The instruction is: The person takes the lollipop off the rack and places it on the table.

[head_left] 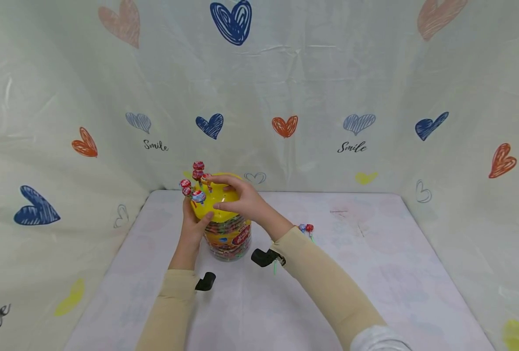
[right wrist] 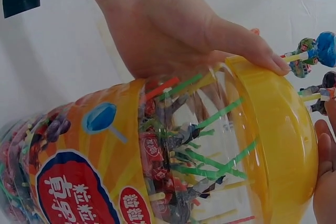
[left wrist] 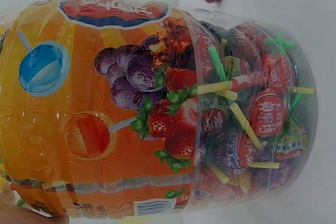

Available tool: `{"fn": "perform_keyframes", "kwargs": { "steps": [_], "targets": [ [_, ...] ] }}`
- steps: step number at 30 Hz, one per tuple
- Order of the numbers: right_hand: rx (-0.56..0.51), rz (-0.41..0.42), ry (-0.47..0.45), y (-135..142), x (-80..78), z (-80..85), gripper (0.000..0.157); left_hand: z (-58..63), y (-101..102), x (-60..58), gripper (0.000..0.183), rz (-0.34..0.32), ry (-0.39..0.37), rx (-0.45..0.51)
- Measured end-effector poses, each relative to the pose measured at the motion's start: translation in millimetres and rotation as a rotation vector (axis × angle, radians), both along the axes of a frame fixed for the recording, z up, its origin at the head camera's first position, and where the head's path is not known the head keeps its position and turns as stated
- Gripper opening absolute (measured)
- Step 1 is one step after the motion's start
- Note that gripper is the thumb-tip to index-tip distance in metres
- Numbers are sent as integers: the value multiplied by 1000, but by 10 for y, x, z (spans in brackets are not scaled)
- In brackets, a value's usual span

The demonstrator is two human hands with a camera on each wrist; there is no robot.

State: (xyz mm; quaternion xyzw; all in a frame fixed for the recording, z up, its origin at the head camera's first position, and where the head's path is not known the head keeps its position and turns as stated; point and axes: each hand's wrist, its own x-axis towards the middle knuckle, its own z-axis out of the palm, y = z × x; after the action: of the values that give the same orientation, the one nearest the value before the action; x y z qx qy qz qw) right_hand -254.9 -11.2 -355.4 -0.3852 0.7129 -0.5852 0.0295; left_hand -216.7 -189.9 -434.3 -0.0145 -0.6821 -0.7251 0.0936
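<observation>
A clear plastic jar (head_left: 228, 241) with an orange fruit label and a yellow lid (head_left: 217, 194) stands on the table, filled with wrapped lollipops. My left hand (head_left: 192, 231) grips its upper left side, the thumb over the lid's edge, as the right wrist view also shows; its other fingers are mostly hidden. Several lollipops (head_left: 186, 187) stick out of the lid, heads outward. Over the lid, my right hand (head_left: 247, 201) has its thumb and fingers spread apart, a fingertip touching an orange-wrapped lollipop (head_left: 206, 179). At the right wrist view's edge, this hand (right wrist: 326, 179) is only partly visible.
More lollipops (head_left: 308, 227) lie on the white table (head_left: 364, 273) right of the jar, partly behind my right forearm. A hanging cloth (head_left: 320, 97) printed with hearts surrounds the table's back and sides. Black camera mounts (head_left: 263, 257) jut from both wrists.
</observation>
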Motion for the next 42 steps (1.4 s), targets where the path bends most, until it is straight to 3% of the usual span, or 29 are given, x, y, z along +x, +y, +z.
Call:
{"fn": "perform_keyframes", "kwargs": {
  "steps": [10, 18, 23, 28, 35, 42],
  "targets": [
    [-15, 13, -15, -18, 7, 4, 51, -27, -7, -7, 78, -9, 42, 14],
    [-23, -24, -16, -7, 16, 11, 52, -27, -6, -13, 80, -7, 2, -2],
    [-94, -15, -32, 22, 14, 43, 55, -17, -3, -5, 82, 12, -4, -15],
    [-201, -7, -71, 126, 37, 46, 56, -34, -13, 4, 78, -20, 50, 24],
    [-272, -22, -151, 370, 57, -98, 56, -31, -9, 16, 78, -3, 54, 9],
    [-240, -82, -227, 601, 109, -296, 55, -23, 1, 15, 77, 10, 15, 3]
  ]
}}
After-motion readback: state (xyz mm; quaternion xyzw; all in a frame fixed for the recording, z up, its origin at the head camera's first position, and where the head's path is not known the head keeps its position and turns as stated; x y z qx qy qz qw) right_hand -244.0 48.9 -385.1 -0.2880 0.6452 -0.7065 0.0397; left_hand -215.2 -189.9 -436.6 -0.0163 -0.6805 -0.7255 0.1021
